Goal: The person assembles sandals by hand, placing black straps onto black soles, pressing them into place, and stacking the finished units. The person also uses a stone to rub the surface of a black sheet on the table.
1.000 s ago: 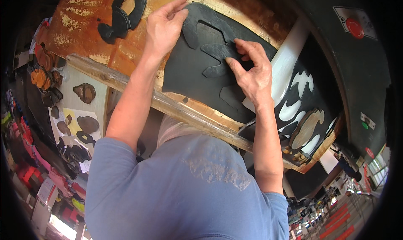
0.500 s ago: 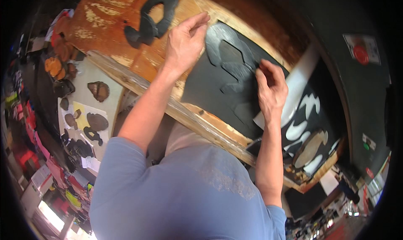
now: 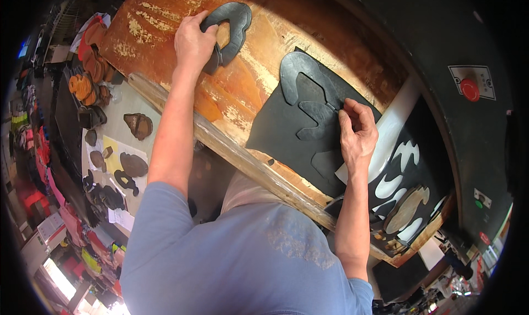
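My left hand (image 3: 194, 44) is closed on a thick black horseshoe-shaped piece (image 3: 236, 31) on the worn wooden board (image 3: 259, 17), its thumb inside the piece's opening. That hand covers part of the piece. To the right lies a black sheet (image 3: 275, 125), and on it rests a glossy black curved piece (image 3: 293, 75) of a similar outline. My right hand (image 3: 359, 129) is at the right side of this piece, with curled fingers and the thumb drawn toward them. What its fingertips hold, if anything, is hidden.
A wooden rail (image 3: 231, 150) runs between my body and the board. At right, a white sheet (image 3: 388, 133) and white cut-out shapes (image 3: 406, 152) lie beside a dark machine frame bearing a red button (image 3: 470, 89). A pale side table (image 3: 118, 128) at left holds brown and black pieces.
My left hand has moved left from beside the black sheet and closed on the horseshoe-shaped piece. My right hand stays at the curved piece on the sheet. The view has shifted slightly.
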`<move>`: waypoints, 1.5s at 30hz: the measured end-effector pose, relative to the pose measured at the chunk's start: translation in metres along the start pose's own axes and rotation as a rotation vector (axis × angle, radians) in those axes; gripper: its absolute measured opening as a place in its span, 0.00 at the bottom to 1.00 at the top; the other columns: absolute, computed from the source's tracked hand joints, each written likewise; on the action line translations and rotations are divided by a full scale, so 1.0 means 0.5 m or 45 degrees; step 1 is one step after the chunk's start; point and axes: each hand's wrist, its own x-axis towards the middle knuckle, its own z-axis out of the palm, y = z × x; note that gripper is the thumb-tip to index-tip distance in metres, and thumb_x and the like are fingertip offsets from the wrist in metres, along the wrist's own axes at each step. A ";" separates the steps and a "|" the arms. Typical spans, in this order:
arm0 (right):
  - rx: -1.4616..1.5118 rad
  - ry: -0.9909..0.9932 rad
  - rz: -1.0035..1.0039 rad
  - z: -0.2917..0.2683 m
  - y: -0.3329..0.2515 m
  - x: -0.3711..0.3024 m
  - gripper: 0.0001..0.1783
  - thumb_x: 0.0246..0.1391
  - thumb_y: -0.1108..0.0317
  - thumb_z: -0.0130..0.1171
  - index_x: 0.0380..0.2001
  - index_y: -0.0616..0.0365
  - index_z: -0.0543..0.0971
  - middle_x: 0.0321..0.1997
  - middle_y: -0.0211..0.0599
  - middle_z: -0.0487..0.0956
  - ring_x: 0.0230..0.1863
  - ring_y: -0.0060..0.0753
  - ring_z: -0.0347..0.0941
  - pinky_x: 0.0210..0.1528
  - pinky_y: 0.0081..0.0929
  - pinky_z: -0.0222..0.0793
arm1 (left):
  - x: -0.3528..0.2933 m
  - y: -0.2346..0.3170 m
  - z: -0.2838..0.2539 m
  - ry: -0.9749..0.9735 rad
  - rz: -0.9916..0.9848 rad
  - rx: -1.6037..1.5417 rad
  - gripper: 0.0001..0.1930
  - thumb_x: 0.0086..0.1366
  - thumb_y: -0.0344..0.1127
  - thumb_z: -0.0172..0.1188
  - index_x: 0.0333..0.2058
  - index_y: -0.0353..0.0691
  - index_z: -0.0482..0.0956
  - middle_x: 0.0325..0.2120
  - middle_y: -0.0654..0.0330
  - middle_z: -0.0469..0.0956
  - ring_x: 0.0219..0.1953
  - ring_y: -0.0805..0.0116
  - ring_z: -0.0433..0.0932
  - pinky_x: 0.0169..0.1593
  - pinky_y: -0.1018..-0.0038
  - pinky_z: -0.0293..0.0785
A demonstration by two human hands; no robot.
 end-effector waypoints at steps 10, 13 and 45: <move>0.047 0.021 0.009 0.003 -0.001 0.000 0.12 0.60 0.78 0.64 0.48 0.64 0.83 0.45 0.37 0.81 0.41 0.26 0.79 0.46 0.22 0.76 | 0.004 0.000 -0.027 0.040 -0.054 -0.355 0.19 0.60 0.31 0.71 0.50 0.35 0.85 0.43 0.51 0.86 0.44 0.58 0.86 0.51 0.66 0.80; 0.034 0.015 0.018 0.003 0.000 -0.001 0.12 0.60 0.78 0.64 0.47 0.64 0.84 0.45 0.37 0.81 0.41 0.26 0.79 0.47 0.22 0.76 | 0.002 0.019 -0.044 -0.024 -0.154 -0.787 0.17 0.64 0.28 0.69 0.51 0.31 0.83 0.40 0.55 0.86 0.40 0.65 0.86 0.46 0.71 0.82; 0.597 -0.437 0.068 0.245 -0.158 0.105 0.17 0.66 0.60 0.65 0.49 0.63 0.83 0.29 0.27 0.82 0.34 0.21 0.77 0.38 0.25 0.75 | -0.072 0.108 -0.111 -0.493 -0.479 -2.019 0.13 0.75 0.33 0.59 0.52 0.30 0.79 0.43 0.50 0.85 0.47 0.63 0.85 0.58 0.64 0.80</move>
